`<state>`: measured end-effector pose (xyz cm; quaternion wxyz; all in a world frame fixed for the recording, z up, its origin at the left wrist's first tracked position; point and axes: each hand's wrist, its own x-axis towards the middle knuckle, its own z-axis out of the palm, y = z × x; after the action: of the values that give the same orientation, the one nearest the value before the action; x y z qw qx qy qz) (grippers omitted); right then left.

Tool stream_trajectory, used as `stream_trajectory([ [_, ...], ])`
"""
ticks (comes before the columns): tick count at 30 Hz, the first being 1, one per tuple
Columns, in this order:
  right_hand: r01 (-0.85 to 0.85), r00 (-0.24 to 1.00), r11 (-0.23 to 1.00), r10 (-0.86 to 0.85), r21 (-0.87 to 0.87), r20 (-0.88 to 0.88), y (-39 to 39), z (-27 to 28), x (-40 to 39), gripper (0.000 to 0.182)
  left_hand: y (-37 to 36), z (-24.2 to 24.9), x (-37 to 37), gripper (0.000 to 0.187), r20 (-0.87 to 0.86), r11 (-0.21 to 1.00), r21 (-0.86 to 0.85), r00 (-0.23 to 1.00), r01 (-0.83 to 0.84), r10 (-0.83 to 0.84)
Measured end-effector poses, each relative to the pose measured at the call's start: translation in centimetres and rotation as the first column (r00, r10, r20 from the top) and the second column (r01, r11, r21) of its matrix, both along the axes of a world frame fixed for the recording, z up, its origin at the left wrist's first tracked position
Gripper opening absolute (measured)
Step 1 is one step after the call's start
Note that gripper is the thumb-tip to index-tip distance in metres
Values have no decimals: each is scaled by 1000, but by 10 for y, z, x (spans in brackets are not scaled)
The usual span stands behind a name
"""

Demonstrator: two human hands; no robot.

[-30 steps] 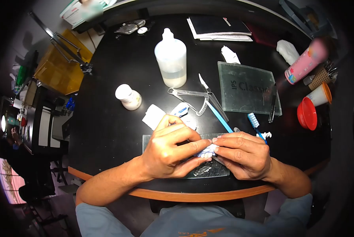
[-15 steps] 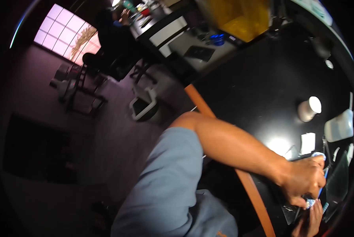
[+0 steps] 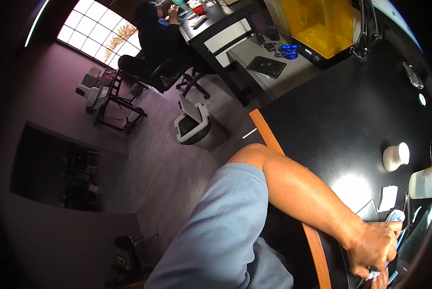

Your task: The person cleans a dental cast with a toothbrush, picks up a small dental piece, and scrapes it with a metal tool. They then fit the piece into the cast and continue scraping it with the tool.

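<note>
My left hand [image 3: 374, 245] is closed in a fist around a crumpled, tube-like white-and-blue thing [image 3: 395, 216], whose ends show above and below the fist. I cannot tell what kind of thing it is. The left forearm, in a light blue sleeve, crosses the table's wooden edge. Below the fist, at the bottom of the view, my right hand [image 3: 381, 280] shows only a few fingers, pressed together at the lower end of this thing. A thin blue stick [image 3: 400, 241] lies just beyond the left knuckles. A small white card [image 3: 387, 198] rests above the hands.
On the black table [image 3: 322, 130] are a white cup-like container [image 3: 395, 157] and a bottle with pale liquid [image 3: 422, 184]. A yellow-windowed machine [image 3: 322, 29] stands at the back. A lidded bin [image 3: 193, 123] is on the floor. Another person [image 3: 158, 38] sits at a far desk.
The view has shifted, so the table and hands sit lower and further right. The left fist still grips the white-and-blue thing. Less of my right hand shows now.
</note>
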<state>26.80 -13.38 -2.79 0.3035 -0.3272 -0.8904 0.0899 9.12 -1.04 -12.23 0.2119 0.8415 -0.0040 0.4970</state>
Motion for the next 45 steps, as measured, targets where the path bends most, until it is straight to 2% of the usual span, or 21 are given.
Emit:
stream_trajectory([
  [4,-18,998,1000,19,-9,55,1,5,0,24,-2,2,-2,24,-27,1000,-24,1000,-5,4],
  [9,15,998,997,-19,77,51,0,-1,-4,22,-12,16,-21,30,-87,995,-96,996,-35,27],
  [11,44,997,993,-50,108,51,-1,0,-10,21,-13,25,-29,26,-67,990,-143,998,-7,-3],
  [13,63,996,992,-70,107,56,-2,5,-15,22,-11,31,-35,26,-65,995,-103,998,-16,9],
  [15,123,989,987,-131,108,74,-13,-17,13,23,-12,40,-46,26,27,996,-92,1000,-8,11],
  [17,200,979,976,-203,84,25,-10,0,-12,21,-10,53,-58,24,35,995,-87,998,-42,45],
  [19,218,976,972,-218,92,-8,-5,5,-16,26,-8,60,-62,24,5,992,-125,1000,2,-1],
  [21,250,968,961,-244,114,-62,-4,5,-17,27,-8,75,-73,29,-128,995,-92,991,-45,34],
  [23,282,958,952,-273,115,-91,0,4,-15,31,-1,85,-78,36,-176,995,-48,981,-89,79],
  [26,326,942,933,-307,155,-132,1,2,-16,28,6,95,-81,35,-209,990,-56,971,-127,113],
  [31,435,899,895,-425,100,-109,-4,-1,-17,21,11,94,-79,34,-211,982,-19,961,-188,180],
  [34,515,856,853,-505,90,-113,-4,2,-15,16,11,98,-82,32,-290,980,-51,942,-194,172],
  [38,616,786,785,-609,64,-106,-2,8,-1,10,13,96,-81,25,-220,973,-146,965,-178,143],
  [41,683,723,725,-688,-91,-60,-5,15,8,7,14,91,-88,24,-273,937,-304,958,-172,87],
  [45,663,748,739,-659,-119,76,-7,16,11,3,18,95,-89,26,-272,933,-325,960,-152,62],
])
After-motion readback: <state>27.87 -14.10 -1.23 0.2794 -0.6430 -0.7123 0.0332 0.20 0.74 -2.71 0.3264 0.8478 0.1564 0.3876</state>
